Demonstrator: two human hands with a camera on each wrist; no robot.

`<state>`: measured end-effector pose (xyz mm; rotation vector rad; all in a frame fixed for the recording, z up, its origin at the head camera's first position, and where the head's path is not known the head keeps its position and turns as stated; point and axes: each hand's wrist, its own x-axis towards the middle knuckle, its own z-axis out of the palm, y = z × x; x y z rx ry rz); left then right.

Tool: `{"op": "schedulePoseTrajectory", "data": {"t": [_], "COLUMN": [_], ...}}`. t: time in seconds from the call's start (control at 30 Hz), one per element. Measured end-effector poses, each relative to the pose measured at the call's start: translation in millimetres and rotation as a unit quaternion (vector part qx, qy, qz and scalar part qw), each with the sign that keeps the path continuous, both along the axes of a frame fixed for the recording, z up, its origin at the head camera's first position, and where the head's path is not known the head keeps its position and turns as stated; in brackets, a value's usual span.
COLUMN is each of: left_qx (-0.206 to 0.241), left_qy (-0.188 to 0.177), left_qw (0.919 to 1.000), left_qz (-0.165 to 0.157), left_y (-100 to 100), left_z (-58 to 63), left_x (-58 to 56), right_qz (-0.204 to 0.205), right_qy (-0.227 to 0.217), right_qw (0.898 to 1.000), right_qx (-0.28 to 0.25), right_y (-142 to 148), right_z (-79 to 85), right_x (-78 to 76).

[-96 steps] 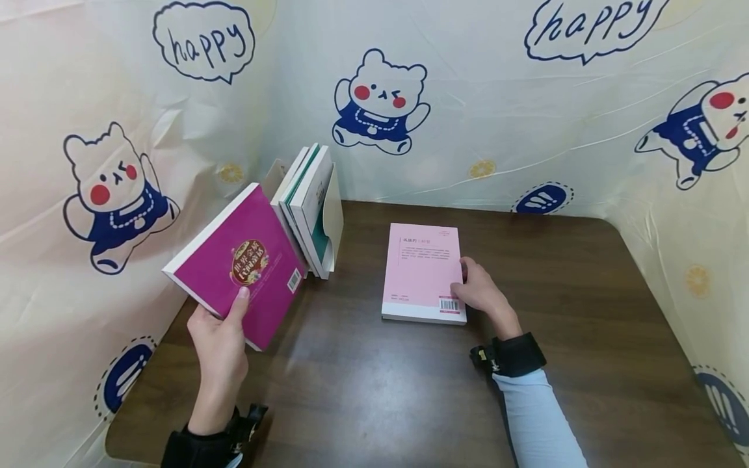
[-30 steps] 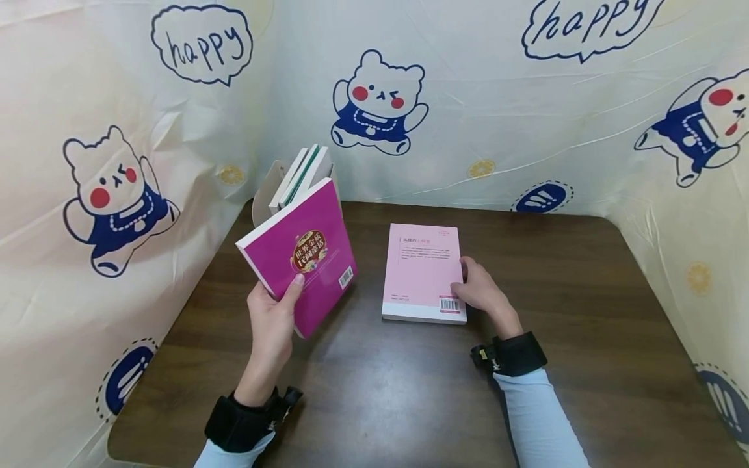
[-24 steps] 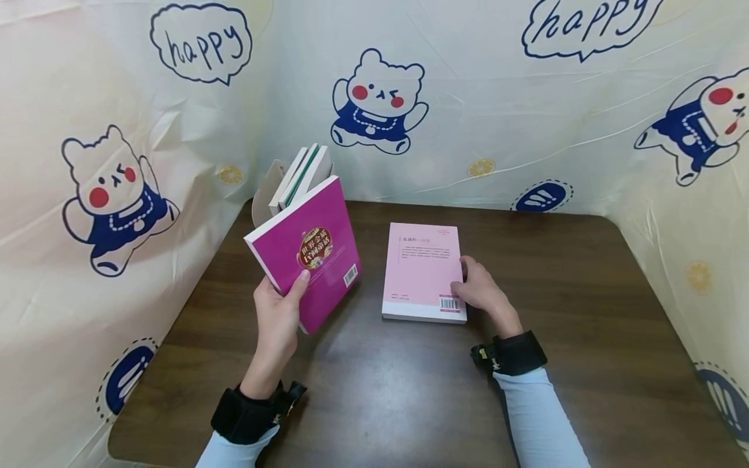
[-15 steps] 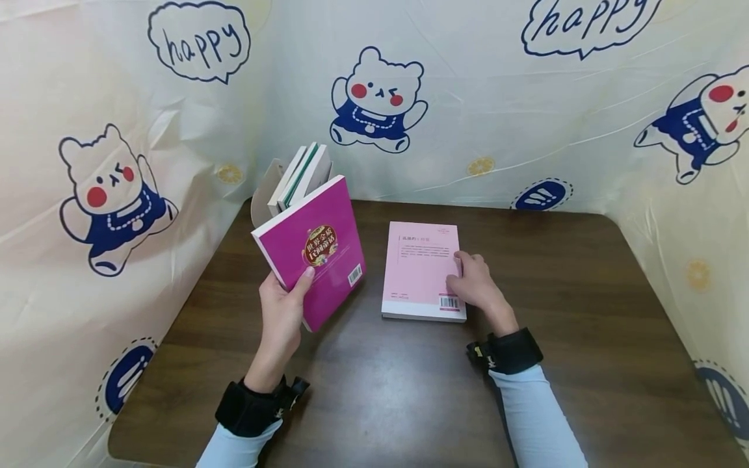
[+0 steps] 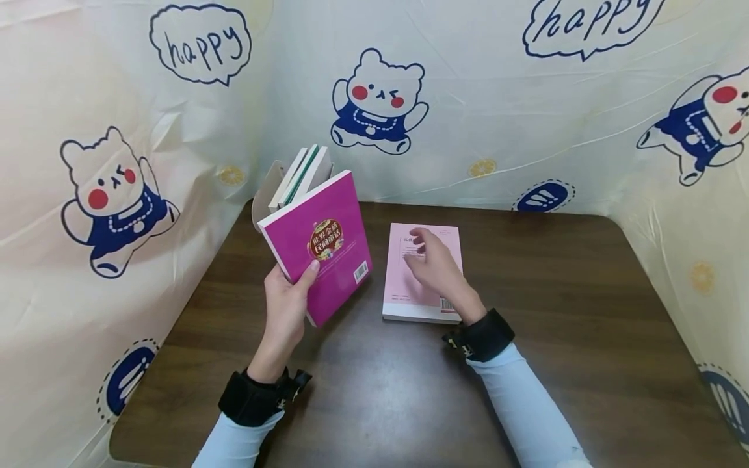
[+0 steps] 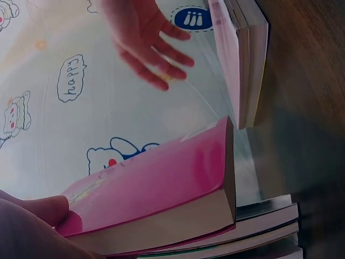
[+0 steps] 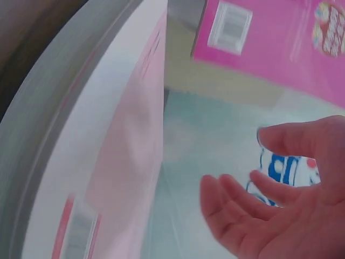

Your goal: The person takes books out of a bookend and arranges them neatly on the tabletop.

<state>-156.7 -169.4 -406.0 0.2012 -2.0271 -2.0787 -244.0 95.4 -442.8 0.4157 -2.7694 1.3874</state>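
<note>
My left hand [image 5: 287, 305] grips a magenta book [image 5: 342, 224] by its lower left edge, thumb on the cover, and the book is tilted above the table. A round brown emblem and a barcode show on that cover. On the table to its right lies a light pink book [image 5: 400, 276], back cover up. Over it hovers my right hand [image 5: 439, 263], holding nothing, its fingers loosely bent and apart from the cover. The right wrist view shows the same right hand [image 7: 285, 199] with thumb and fingers spread, between the pink book [image 7: 129, 135] and the magenta book [image 7: 280, 43].
Behind the magenta book several books [image 5: 301, 172] stand in a pale book holder [image 5: 266, 195], partly hidden. The dark wooden table [image 5: 556, 292] has a patterned sheet [image 5: 468, 110] with bears hanging behind and beside it.
My left hand has carried the magenta book rightward, from beside the standing books to in front of them. The right hand has let go of the pink book's right edge and moved up and left over it.
</note>
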Motion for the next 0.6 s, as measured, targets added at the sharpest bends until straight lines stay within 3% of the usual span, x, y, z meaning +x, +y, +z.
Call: {"op": "schedulePoseTrajectory", "data": {"t": [0.13,0.43,0.6], "left_qx": [-0.002,0.005,0.01], "left_qy": [0.001,-0.01,-0.01], "left_qw": [0.9999,0.9998,0.9994], "left_qz": [-0.01,-0.019,-0.031], "left_y": [3,5,5], "left_z": [1.2,2.7,5.9], "left_x": [-4.7,-9.1,-12.9], "right_qz": [0.029,0.112,0.128], "right_qy": [0.018,0.012,0.013], "right_qw": [0.999,0.991,0.988], "right_qx": [-0.027,-0.073,-0.081], "right_y": [-18,-43,-49], "right_z": [1.0,-1.4,-3.0], "right_x": [-5.0,-11.4,-14.8]}}
